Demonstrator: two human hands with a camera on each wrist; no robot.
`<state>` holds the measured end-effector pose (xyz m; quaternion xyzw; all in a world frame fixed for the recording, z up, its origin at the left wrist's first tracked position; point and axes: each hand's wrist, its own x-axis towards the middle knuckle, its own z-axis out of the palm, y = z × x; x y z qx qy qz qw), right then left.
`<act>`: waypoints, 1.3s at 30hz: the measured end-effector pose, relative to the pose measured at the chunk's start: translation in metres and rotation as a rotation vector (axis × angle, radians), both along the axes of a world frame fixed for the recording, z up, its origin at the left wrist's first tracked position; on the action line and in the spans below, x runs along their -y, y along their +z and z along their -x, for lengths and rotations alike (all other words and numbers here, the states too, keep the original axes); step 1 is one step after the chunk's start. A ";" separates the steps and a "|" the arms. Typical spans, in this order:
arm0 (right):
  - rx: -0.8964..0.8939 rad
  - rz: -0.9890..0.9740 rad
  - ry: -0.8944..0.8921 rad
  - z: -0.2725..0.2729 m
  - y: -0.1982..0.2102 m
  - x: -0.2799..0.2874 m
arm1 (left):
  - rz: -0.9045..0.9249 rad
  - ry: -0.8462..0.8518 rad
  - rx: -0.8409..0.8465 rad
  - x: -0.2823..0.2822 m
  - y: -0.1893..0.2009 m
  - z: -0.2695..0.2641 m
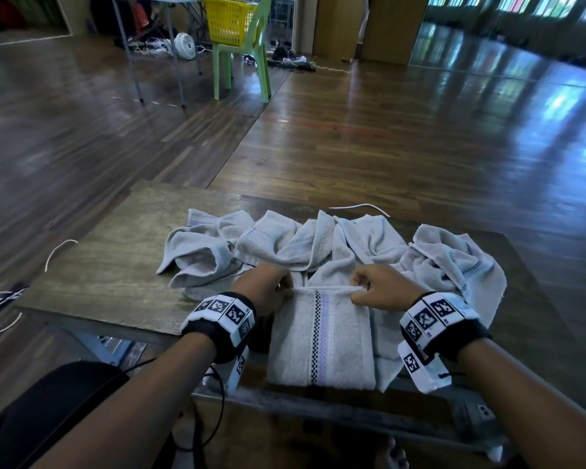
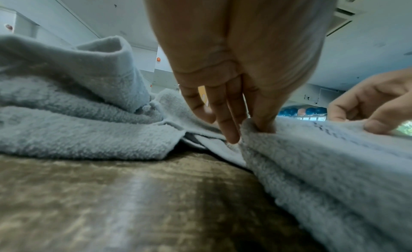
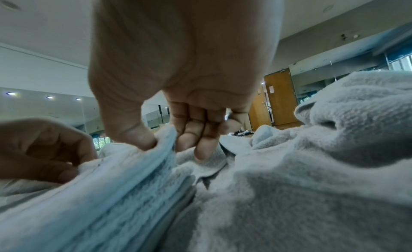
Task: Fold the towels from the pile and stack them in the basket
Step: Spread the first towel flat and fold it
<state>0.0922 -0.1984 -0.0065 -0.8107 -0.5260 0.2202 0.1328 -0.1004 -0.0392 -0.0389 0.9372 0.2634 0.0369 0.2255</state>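
Note:
A grey towel with a checked and lilac stripe (image 1: pixel 322 336) lies partly folded at the table's near edge. My left hand (image 1: pixel 271 287) pinches its far left corner between thumb and fingers (image 2: pixel 249 125). My right hand (image 1: pixel 372 287) pinches the far right corner (image 3: pixel 160 141). Behind both hands spreads a crumpled pile of grey towels (image 1: pixel 285 245). A yellow basket (image 1: pixel 229 18) sits on a green chair (image 1: pixel 247 62) far across the room.
The wooden table (image 1: pixel 109 265) has bare surface to the left of the pile. White cables (image 1: pixel 58 248) trail off its left edge. A black bag (image 1: pixel 48 407) sits by my left forearm. Polished wood floor (image 1: pixel 386 137) stretches beyond, with a folding table (image 1: pixel 149 45) and a fan (image 1: pixel 185 45) at the back.

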 end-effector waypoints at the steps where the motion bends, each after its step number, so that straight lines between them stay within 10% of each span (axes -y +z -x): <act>1: 0.002 0.002 -0.007 -0.002 -0.001 0.000 | -0.004 0.004 0.009 0.000 0.000 -0.001; 39: 0.199 -0.137 0.067 0.002 -0.021 -0.001 | 0.123 0.181 0.180 0.006 -0.022 -0.005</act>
